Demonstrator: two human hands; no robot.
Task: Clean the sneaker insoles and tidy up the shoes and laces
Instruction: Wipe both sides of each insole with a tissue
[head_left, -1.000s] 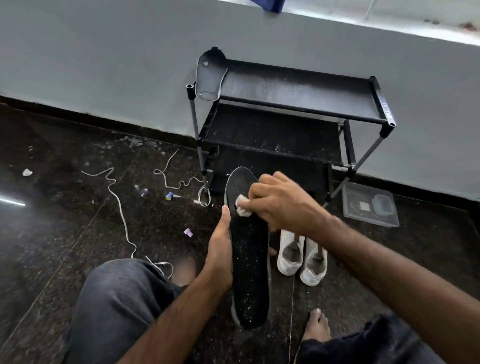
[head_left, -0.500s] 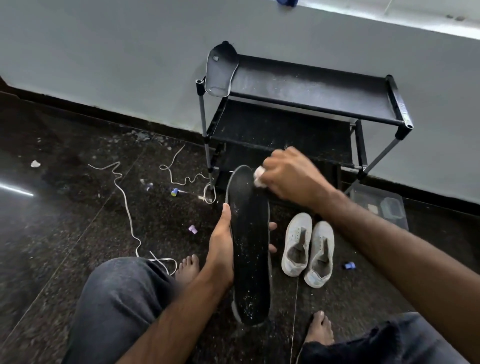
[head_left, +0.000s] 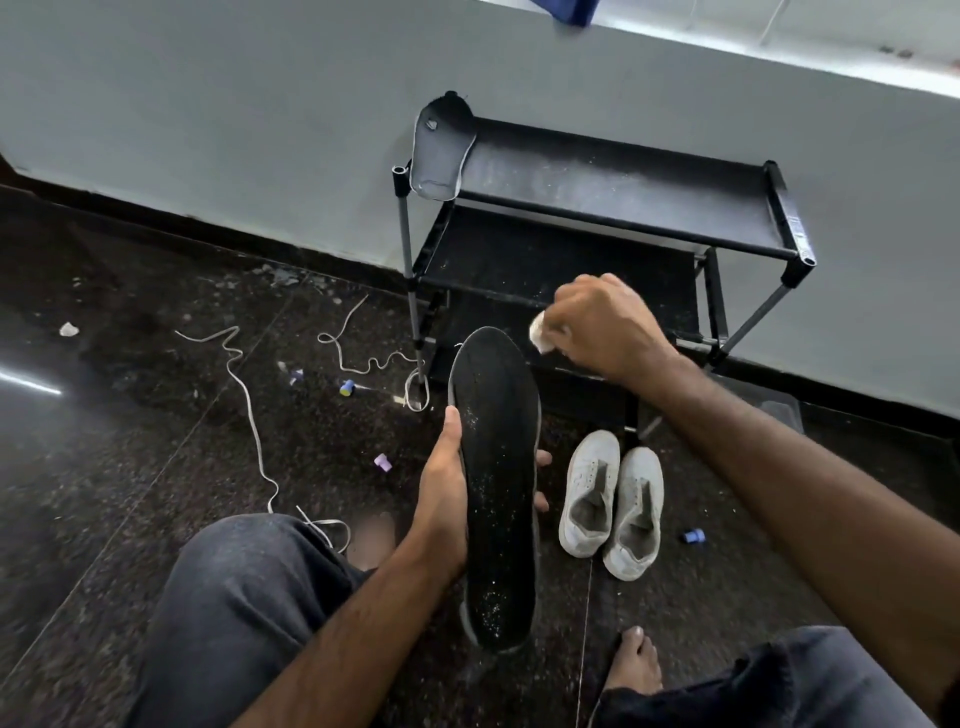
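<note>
Black shoe rack (head_left: 613, 208) against grey wall (head_left: 208, 130)

Glossy speckled stone floor (head_left: 156, 415), matt black insole (head_left: 498, 493), scuffed white sneakers (head_left: 613, 504), metal-tube rack (head_left: 623, 208).

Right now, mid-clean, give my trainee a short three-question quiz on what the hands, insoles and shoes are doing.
1. True or false: the left hand grips the black insole by its edges.
2. What does the right hand pinch? A) a lace B) a white wipe C) a shoe
3. Where does the second insole sit, and where do the white shoes stand?

Key:
1. True; thumb on one edge, fingertips on the other.
2. B; the wipe is off the insole, past its toe end.
3. Propped at the left end of the black rack's top shelf; the shoes stand side by side on the floor, unlaced.
</note>
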